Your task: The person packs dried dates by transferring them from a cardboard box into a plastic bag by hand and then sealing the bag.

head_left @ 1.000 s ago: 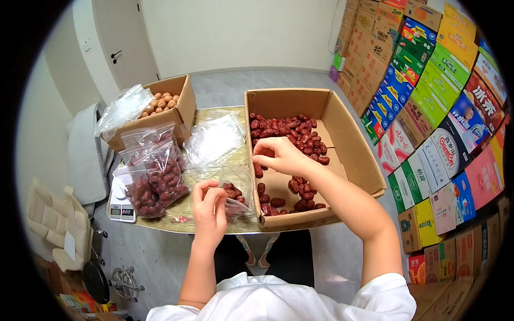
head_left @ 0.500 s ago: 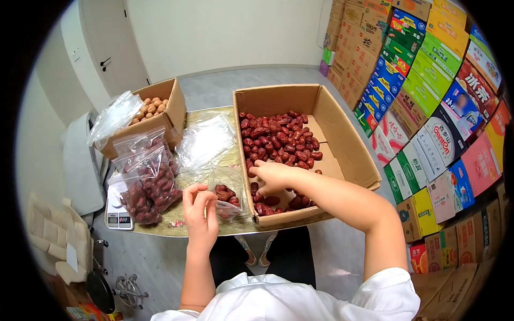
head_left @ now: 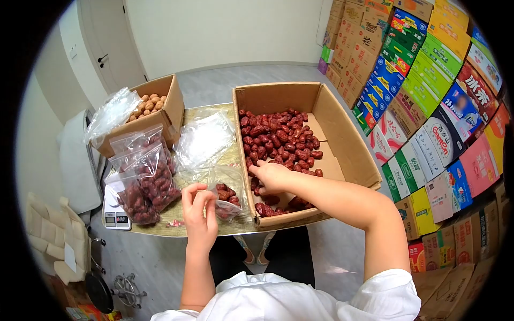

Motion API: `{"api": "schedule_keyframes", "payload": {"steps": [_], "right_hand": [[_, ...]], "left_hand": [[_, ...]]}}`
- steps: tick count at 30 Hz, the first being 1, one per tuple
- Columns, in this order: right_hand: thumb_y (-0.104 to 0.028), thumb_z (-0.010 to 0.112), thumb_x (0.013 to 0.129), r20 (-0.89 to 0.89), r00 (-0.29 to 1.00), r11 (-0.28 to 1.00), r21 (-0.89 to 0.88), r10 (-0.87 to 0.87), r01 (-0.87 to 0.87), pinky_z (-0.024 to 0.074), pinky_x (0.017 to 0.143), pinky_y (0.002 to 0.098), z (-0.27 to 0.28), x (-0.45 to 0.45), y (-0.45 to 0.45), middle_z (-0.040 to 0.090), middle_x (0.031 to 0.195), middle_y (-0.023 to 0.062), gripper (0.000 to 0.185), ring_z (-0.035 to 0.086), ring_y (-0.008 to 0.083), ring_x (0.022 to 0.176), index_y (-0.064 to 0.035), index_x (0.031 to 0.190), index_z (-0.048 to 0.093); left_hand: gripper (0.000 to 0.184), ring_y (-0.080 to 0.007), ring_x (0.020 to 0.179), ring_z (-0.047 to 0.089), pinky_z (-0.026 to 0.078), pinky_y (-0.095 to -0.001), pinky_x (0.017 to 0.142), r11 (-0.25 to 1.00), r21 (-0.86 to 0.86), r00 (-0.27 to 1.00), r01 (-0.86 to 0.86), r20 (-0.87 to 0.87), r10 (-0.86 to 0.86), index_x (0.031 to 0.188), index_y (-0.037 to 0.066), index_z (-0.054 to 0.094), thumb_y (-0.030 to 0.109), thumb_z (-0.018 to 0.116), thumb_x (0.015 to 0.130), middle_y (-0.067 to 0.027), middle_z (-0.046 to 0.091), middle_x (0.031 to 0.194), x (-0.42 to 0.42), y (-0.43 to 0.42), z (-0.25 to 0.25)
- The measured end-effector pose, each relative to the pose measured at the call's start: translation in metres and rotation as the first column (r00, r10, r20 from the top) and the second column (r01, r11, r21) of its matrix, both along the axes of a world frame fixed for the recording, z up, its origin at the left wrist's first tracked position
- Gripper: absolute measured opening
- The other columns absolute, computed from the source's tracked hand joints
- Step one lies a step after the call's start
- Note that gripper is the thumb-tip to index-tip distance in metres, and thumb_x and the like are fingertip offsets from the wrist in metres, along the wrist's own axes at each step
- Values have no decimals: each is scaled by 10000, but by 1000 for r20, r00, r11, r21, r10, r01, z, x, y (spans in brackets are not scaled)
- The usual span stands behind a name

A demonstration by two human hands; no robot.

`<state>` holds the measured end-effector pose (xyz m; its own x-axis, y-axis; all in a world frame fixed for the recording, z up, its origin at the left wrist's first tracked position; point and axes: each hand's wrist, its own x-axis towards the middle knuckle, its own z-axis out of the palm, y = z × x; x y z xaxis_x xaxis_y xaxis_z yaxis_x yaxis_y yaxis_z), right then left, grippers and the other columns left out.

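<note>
Closest to me is the white shirt (head_left: 289,299). My left hand (head_left: 201,207) is half curled at the side of a clear bag (head_left: 234,182); whether the fingers pinch it, I can't tell. A small heap of red dates (head_left: 225,193) lies in that bag, which sits just left of the big cardboard box (head_left: 348,139). My right hand (head_left: 271,177) reaches down into the box, fingers bent among the loose dates (head_left: 284,138); the fingertips are hidden, so I can't say what they hold. The right forearm hides part of the box's near side, and the box wall stands between bag and loose dates.

On the left, filled bags (head_left: 152,187) slump against each other beside the scale (head_left: 113,207), partly covering it. Behind them are flat clear bags (head_left: 203,140) and a smaller box (head_left: 174,109) of walnuts (head_left: 148,107) with crumpled plastic (head_left: 112,113) over its edge.

All this stands on a table (head_left: 174,212) with a yellowish-green top. Beyond I see a cream chair (head_left: 53,230), grey floor (head_left: 214,80), stacked cartons (head_left: 412,117) along the right, a door (head_left: 110,45) and a pale wall (head_left: 230,32).
</note>
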<state>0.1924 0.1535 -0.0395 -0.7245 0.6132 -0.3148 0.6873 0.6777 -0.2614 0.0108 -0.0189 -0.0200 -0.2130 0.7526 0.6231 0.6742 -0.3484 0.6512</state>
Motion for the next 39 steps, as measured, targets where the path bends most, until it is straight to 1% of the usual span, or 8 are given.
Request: {"api": "schedule_keyframes", "payload": {"steps": [4, 10, 17, 23, 26, 29, 32, 39], "right_hand": [[-235, 843, 713, 7, 1000, 1000, -4, -11, 11, 521, 913, 447, 5, 2, -2, 537, 1250, 189, 714, 580, 363, 1155, -125, 1332, 504], [-173, 828, 682, -38, 995, 996, -13, 87, -88, 517, 916, 437, -14, 3, 8, 579, 1198, 165, 517, 592, 351, 1117, -80, 1155, 644], [-118, 791, 664, 11, 993, 992, 33, 120, -120, 521, 916, 424, -5, 6, 13, 616, 1111, 197, 483, 605, 350, 1091, -75, 1127, 665], [-140, 793, 650, -424, 906, 981, 174, 0, 82, 514, 880, 439, 39, 13, 24, 597, 1046, 186, 471, 613, 348, 1010, -52, 1092, 656], [-110, 728, 681, -684, 727, 998, -45, -61, 41, 509, 700, 324, 70, 14, 20, 554, 969, 101, 364, 589, 188, 791, -55, 1029, 635], [28, 683, 763, -891, 428, 922, -283, -152, -263, 461, 639, 205, 74, 10, 8, 514, 1019, 28, 331, 530, 57, 750, -45, 1078, 618], [33, 706, 785, -906, 414, 892, -255, -86, -373, 446, 628, 196, 72, 2, -2, 513, 1028, 9, 336, 515, 43, 786, -50, 1099, 620], [-74, 748, 798, -831, 529, 937, -25, 175, -349, 460, 606, 245, 75, -8, -20, 576, 1053, 44, 325, 518, 85, 691, -73, 1115, 677]], "left_hand": [[157, -261, 896, 592, 493, -323, 772, 1000, -5, 1000, 4, -4, -4, 944, -5, 580, -122, 579, 840, -164, 501, 1113, 0, 0, 0], [157, -266, 904, 590, 491, -327, 778, 1000, -8, 1000, 7, 5, -7, 939, -6, 580, -124, 577, 836, -165, 501, 1110, 1, 1, -1], [167, -275, 912, 590, 491, -337, 784, 1000, -6, 1000, 6, -6, -6, 937, -1, 583, -126, 580, 827, -161, 503, 1106, 2, 1, -1], [165, -276, 910, 591, 491, -339, 785, 1000, -6, 1000, 0, 7, 0, 920, 5, 590, -125, 592, 817, -159, 505, 1099, 2, 1, 2], [128, -251, 936, 562, 476, -309, 774, 1000, -13, 999, 5, 36, -4, 914, 8, 587, -94, 589, 837, -139, 525, 1095, 2, 2, 0], [139, -257, 947, 566, 477, -312, 784, 1000, -7, 999, 17, 48, -16, 913, 8, 591, -103, 587, 830, -138, 516, 1101, 4, 3, 1], [168, -265, 885, 588, 491, -342, 762, 1000, 7, 1000, 19, 13, -19, 909, 4, 597, -129, 592, 806, -153, 506, 1089, 6, 4, 2], [166, -267, 877, 590, 490, -343, 758, 1000, 19, 1000, 25, 2, -25, 919, -1, 596, -130, 589, 814, -153, 505, 1086, 7, 6, 3]]}}
